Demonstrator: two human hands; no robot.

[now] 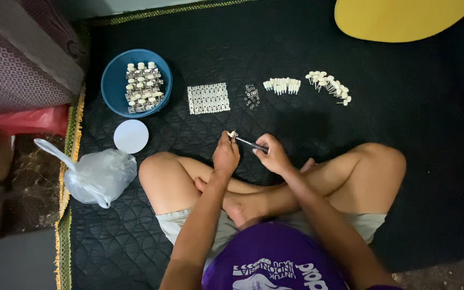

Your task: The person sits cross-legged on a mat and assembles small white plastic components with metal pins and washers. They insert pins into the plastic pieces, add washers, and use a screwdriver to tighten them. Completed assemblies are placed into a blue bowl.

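I sit cross-legged on a black quilted mat point(296, 48). My left hand point(225, 154) pinches a small white and metal part point(233, 134) at its fingertips. My right hand point(274, 154) grips a dark screwdriver point(251, 143) whose tip meets that part. Ahead of my hands on the mat lie a flat patch of small metal plates point(208, 98), a little heap of tiny rings point(252, 96), a row of white pegs point(282, 85) and a curved line of white knobbed pins point(330, 86).
A blue bowl point(115, 80) at the left holds several assembled white and metal parts point(143, 87). A white round lid point(131, 136) and a clear plastic bag point(100, 174) lie below it. A yellow oval board point(398, 19) sits top right. Patterned fabric point(17, 59) borders the left.
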